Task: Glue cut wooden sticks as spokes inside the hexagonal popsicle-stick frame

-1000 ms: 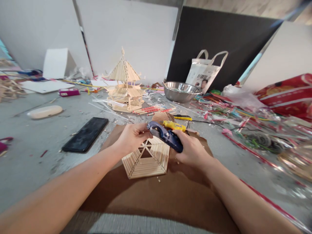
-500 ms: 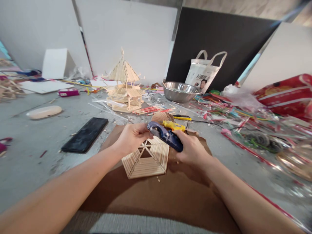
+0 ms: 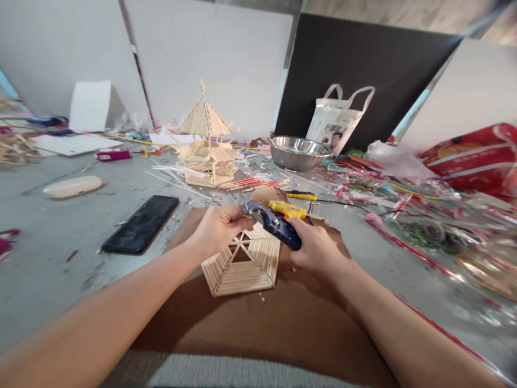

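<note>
Grey work surface (image 3: 44,291): plier-type tool (image 3: 280,227) above hexagonal stick panel (image 3: 244,274)

White board (image 3: 205,64) at top ctr, black board (image 3: 363,64) at upper R, as backdrop. Brown sheet (image 3: 250,334) lies lower ctr. Hexagonal stick panel: on sheet, frame ctr; spoked, w/ open gaps near hub. R hand (image 3: 317,245), R of ctr, grasps plier-type tool by its body; tool head points upper L. L hand (image 3: 218,226), L of ctr, at tool head: fingertips pinched tog.; cannot tell if they hold a small pc. Yellow glue gun (image 3: 283,208): just behind tool. Utility knife (image 3: 302,195): beyond glue gun. Smartphone (image 3: 141,223): L of sheet. Stick-built pagoda model (image 3: 207,121): upright, upper ctr-L; red-and-white sticks (image 3: 246,183) beside its base. Steel bowl (image 3: 298,158): upper ctr-R, near white tote bag (image 3: 329,121).
</note>
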`<state>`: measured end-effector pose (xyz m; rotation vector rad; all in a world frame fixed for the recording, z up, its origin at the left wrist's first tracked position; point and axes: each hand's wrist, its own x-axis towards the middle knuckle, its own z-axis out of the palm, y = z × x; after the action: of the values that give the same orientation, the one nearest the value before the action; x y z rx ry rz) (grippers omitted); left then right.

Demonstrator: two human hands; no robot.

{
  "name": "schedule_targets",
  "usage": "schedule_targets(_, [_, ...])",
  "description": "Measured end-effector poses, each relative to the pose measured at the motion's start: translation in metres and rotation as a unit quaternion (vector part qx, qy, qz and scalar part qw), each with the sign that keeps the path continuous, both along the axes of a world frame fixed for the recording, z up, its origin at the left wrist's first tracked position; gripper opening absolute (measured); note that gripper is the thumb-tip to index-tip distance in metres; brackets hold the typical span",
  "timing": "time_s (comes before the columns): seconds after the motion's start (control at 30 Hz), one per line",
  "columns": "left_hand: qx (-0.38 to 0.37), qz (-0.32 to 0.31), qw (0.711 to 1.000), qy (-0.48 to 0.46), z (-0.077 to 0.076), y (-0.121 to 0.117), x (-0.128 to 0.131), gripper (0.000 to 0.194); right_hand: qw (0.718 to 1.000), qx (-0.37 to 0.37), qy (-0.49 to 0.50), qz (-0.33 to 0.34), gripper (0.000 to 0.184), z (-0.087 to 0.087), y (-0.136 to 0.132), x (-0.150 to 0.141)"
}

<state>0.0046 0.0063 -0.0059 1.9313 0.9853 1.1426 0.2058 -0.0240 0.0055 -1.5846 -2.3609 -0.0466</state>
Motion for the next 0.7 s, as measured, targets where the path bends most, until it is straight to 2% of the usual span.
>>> schedule_targets(0.13, [-0.009,-0.009,1.0,0.016,0.001,-0.001,0.002,0.009,1.0,-0.014,0.007,-0.001,0.032,-0.001,0.0,-0.003])
schedule_targets(0.23, [-0.03,-0.021,0.999,0.019,0.002,-0.001,0.002,0.01,0.998,0.002,0.043,-0.034,0.034,-0.003,0.002,-0.001])
schedule_targets(0.37, [-0.088,-0.043,0.995,0.03,0.001,0.001,0.002,0.014,0.985,0.065,0.074,-0.142,0.045,-0.005,0.014,0.015])
schedule_targets(0.47, [-0.142,-0.035,0.989,0.024,0.001,0.002,0.002,0.019,0.963,0.104,0.07,-0.239,0.05,-0.007,0.028,0.037])
schedule_targets(0.53, [-0.166,-0.034,0.985,0.018,0.003,0.001,0.003,0.017,0.951,0.118,0.049,-0.28,0.058,-0.009,0.037,0.054])
schedule_targets(0.6, [-0.173,-0.035,0.984,0.017,0.005,0.0,0.003,0.015,0.939,0.108,0.02,-0.326,0.066,-0.011,0.044,0.069])
schedule_targets(0.7, [-0.141,-0.019,0.989,0.038,0.007,0.0,0.002,0.019,0.919,0.047,-0.028,-0.389,0.077,-0.017,0.05,0.087])
